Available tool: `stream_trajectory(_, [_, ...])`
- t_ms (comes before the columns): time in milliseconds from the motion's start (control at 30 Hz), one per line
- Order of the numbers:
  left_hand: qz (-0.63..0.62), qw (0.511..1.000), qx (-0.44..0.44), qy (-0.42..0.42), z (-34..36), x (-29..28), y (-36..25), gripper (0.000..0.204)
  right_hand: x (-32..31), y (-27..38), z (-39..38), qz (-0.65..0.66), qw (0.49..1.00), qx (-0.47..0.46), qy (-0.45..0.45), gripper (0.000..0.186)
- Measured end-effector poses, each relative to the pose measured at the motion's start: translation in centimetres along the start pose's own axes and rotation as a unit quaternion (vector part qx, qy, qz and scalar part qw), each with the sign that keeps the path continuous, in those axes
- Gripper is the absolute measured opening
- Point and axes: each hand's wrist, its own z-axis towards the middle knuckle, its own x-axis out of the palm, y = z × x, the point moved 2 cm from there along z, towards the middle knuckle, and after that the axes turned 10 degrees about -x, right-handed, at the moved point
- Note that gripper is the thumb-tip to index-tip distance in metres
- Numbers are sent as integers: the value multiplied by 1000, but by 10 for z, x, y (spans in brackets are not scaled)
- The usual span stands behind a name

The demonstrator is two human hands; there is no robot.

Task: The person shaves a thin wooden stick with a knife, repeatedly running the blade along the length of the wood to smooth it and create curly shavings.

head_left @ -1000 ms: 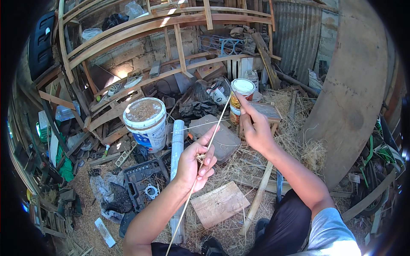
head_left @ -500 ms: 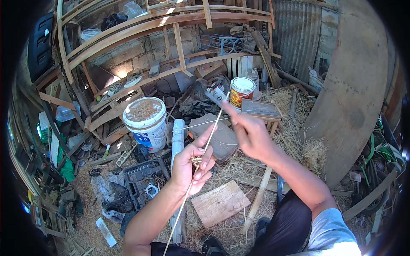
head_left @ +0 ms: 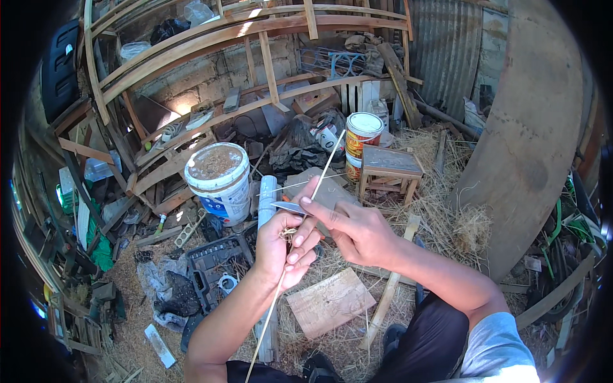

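Observation:
My left hand (head_left: 276, 254) is closed around a thin pale strip of wood or bamboo (head_left: 331, 157). The strip slants from my lap up past the fingers to a free tip near the paint can. Curled shavings (head_left: 287, 234) bunch up beside the left thumb. In my closed right hand (head_left: 364, 231) is a knife (head_left: 289, 207), its grey blade lying across the strip just above the left hand. The right index finger stretches along the blade; the knife's handle is hidden in the palm.
Beyond my hands stand a white bucket (head_left: 235, 199), a paint can (head_left: 364, 126) and a small wooden stool (head_left: 391, 163). An opened tool case (head_left: 207, 281) lies left. A wooden board (head_left: 330, 302) rests on the shaving-strewn floor near my feet. A curved wooden frame (head_left: 249, 29) spans the back.
My right hand and the knife have come down and left along the strip, from near its upper tip to just above my left hand. The left hand has barely moved.

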Motion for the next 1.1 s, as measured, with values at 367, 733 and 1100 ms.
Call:
stream_trajectory(367, [11,999,-33,6,3,-4,7,66,-20,-52,2,34,972,193,-131,53])
stream_trajectory(733, [-24,999,-28,1,8,-5,4,62,-1,-24,-1,40,976,-124,-177,59])
stream_trajectory(1100, [-2,999,-35,42,-2,-6,5,62,-26,-46,3,32,983,145,-111,56])
